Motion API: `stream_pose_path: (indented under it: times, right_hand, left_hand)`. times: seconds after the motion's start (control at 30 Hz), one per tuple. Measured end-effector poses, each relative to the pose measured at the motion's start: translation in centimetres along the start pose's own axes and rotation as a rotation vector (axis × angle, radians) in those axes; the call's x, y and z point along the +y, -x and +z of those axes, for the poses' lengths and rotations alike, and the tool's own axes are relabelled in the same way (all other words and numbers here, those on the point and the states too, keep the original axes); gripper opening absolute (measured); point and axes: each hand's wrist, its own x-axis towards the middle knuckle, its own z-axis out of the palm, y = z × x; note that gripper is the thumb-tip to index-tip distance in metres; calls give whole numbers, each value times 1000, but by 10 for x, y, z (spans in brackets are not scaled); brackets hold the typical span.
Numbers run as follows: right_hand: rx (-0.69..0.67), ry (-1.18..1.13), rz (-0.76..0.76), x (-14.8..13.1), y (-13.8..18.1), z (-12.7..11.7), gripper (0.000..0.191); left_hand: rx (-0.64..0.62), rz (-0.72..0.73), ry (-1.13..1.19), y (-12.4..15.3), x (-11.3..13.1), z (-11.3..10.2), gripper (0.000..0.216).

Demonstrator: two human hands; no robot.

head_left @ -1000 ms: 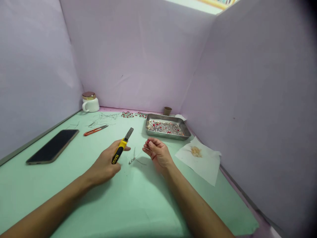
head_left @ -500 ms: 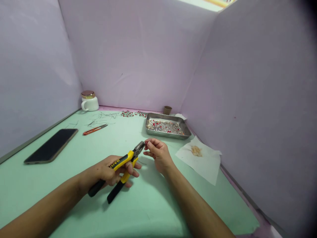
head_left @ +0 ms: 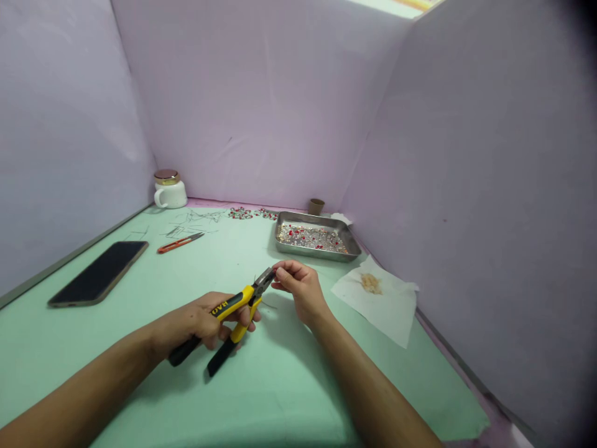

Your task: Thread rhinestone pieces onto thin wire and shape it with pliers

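Observation:
My left hand [head_left: 209, 317] is wrapped round the yellow-and-black handles of a pair of pliers [head_left: 247, 295]. Their metal jaws point up and to the right, meeting the fingertips of my right hand [head_left: 301, 289]. Between my right thumb and fingers is a small red bead [head_left: 275, 270], mostly hidden, right at the tip of the jaws. A thin wire shows near the jaws, but I cannot tell whether it joins the bead. Farther back, a metal tray [head_left: 317, 254] holds many small clear, gold and red beads.
On the left lie a phone [head_left: 100, 274] and orange thread snips [head_left: 180, 243]. Loose wire pieces [head_left: 196, 218] and beaded clusters [head_left: 240, 213] are at the back, near a white lidded mug [head_left: 170, 194]. A brown cup [head_left: 316, 206] stands behind the tray; white paper [head_left: 396, 311] lies right.
The fingers of my left hand have drawn in round the pliers, and the handles sit slightly closer together. The jaws have shifted slightly toward the bead. My right hand stays in place.

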Motion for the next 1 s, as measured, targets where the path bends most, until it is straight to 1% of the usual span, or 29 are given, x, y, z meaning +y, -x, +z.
stream_pose_path:
  times: [0.13, 0.33, 0.4, 0.5, 0.6, 0.7, 0.87, 1.0]
  right_hand:
    - [18, -4, 8, 1, 0, 1, 15]
    - [46, -21, 15, 6, 0, 3, 14]
    - [55, -11, 11, 8, 0, 3, 14]
    - [84, -24, 2, 11, 1, 5, 14]
    - [121, -74, 2, 13, 2, 8, 15]
    - [154, -127, 17, 11, 3, 11, 18]
    - [159, -268, 120, 7, 1, 11, 22]
    - [133, -332, 158, 6, 0, 5, 24]
  left_hand:
    - [17, 19, -29, -4, -9, -1, 25]
    - [55, 35, 11, -9, -23, -3, 22]
    - [63, 34, 22, -8, -21, -1, 23]
    - [57, 39, 25, -4, -12, 4, 26]
    - [62, 45, -13, -1, -3, 9, 28]
    - [82, 56, -75, -2, -1, 11, 27]
    - [106, 67, -79, -7, -6, 2, 26]
    - [174, 58, -54, -9, -8, -11, 25]
